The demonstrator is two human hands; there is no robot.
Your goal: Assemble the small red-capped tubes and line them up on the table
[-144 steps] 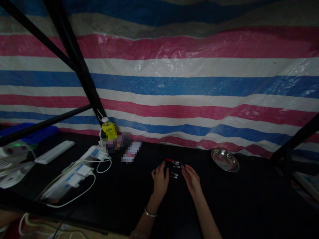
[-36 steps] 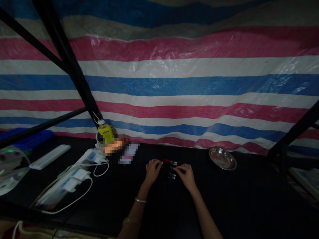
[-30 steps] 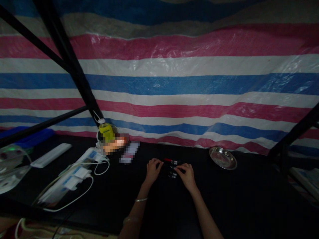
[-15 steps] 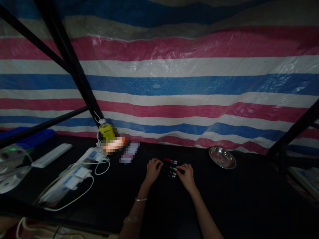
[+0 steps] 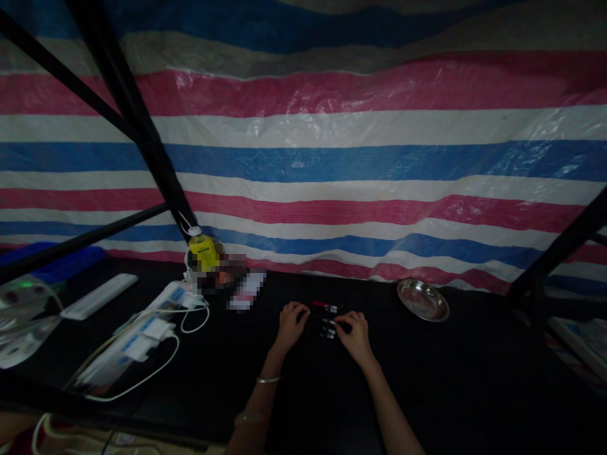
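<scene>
The left hand [image 5: 291, 327] and the right hand [image 5: 355, 336] are apart with bent fingers, and small dark sticks [image 5: 327, 321] with shiny ends lie between them on the black table [image 5: 465, 379]; I cannot tell if either hand grips any. A red stick [image 5: 324, 306] lies just on their far side. A shiny round dish [image 5: 423, 300] sits far right, and a yellow bottle [image 5: 203, 250] stands far left.

A thin, rounded, shiny silver-coloured bangle [image 5: 268, 380] circled the person's left wrist. Farther up the bare left forearm [image 5: 260, 404] from that bangle sat a fainter, dull band [image 5: 251, 417], its material too dim to tell. Across from the bangle, the right forearm [image 5: 386, 392] was bare.
</scene>
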